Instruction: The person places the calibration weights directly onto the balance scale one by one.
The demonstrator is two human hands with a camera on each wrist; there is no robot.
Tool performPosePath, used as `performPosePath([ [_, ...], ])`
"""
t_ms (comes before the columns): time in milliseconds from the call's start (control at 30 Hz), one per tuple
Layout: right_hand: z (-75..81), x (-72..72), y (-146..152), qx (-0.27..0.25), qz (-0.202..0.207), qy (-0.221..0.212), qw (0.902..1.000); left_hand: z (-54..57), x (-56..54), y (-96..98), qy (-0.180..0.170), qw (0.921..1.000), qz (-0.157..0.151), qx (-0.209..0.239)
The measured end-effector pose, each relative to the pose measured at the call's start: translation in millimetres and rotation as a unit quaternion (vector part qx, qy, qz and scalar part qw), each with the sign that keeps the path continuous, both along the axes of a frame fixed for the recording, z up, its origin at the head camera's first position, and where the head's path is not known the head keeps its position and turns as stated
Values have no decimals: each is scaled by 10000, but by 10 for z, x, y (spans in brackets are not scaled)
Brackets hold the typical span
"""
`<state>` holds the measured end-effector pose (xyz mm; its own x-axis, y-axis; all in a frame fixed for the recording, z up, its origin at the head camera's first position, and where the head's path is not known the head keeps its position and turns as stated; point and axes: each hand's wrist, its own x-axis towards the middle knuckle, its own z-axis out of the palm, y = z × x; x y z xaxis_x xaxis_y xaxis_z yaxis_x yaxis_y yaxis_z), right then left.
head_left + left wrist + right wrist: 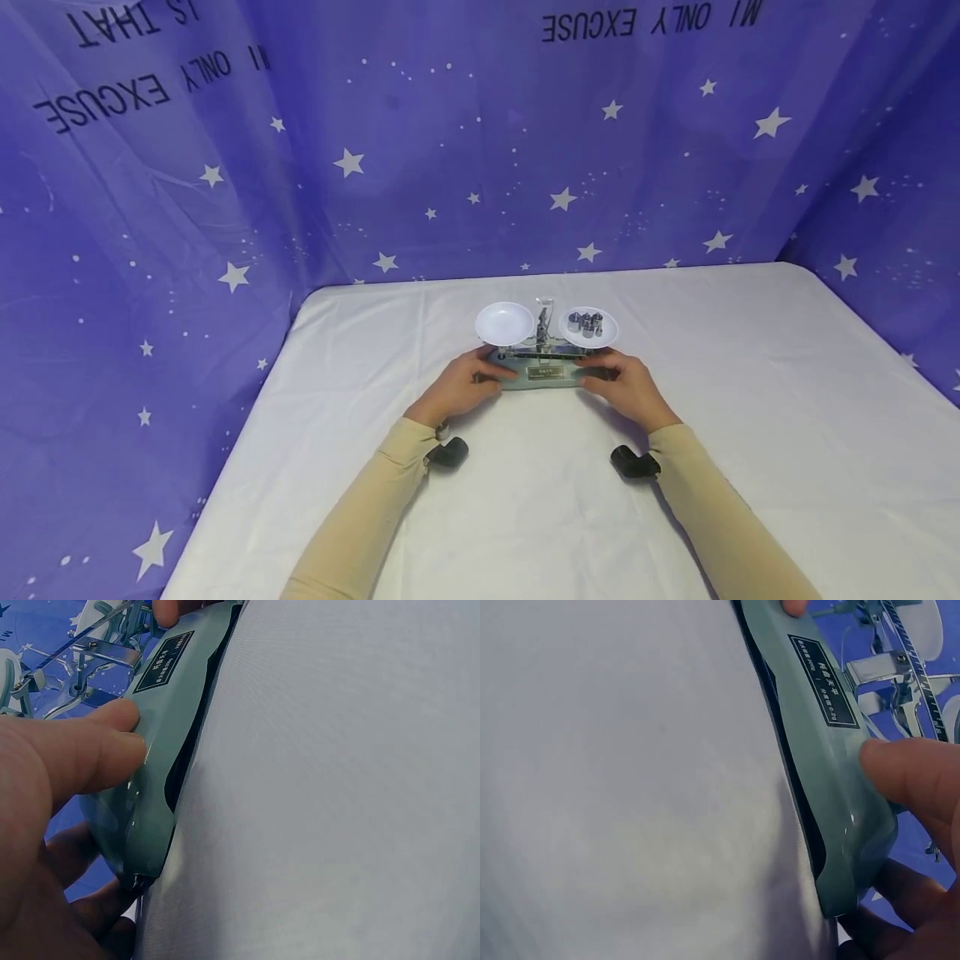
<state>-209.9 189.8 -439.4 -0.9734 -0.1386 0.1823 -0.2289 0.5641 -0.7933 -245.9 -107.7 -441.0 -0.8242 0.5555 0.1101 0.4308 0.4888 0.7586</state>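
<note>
A balance scale with a green base [517, 381] and a dark nameplate [166, 664] stands on the white-covered table. My left hand [459, 385] grips the base's left end, its thumb lying on top and fingers reaching under that end in the left wrist view. At the opposite end my right hand [628, 387] grips the base the same way, thumb on the upper face. The left white pan [505, 322] holds nothing. Several metal weights [587, 323] stand together on the right white pan [608, 330]. Between the pans rises the metal pointer [542, 323].
White cloth [547, 517] covers the table around the balance. Behind and at both sides hangs a purple curtain [480, 167] with white stars. Black wrist devices [448, 452] stick out beside both beige sleeves [360, 517].
</note>
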Motion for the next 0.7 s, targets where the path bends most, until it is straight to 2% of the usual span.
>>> performPosePath([
  [200, -29, -56, -85, -233, -204, -227, 9993, -17, 0, -52, -58, 9999, 63, 119],
  [367, -73, -76, -130, -210, -299, -306, 9989, -31, 18, -85, -168, 9997, 136, 87],
  [567, -115, -59, -116, -135, -442, -269, 9986, -14, -4, -64, 45, 10000, -23, -49],
  [700, -121, -58, -104, -92, -405, -162, 9990, -4, -20, -46, 59, 9999, -29, -116],
])
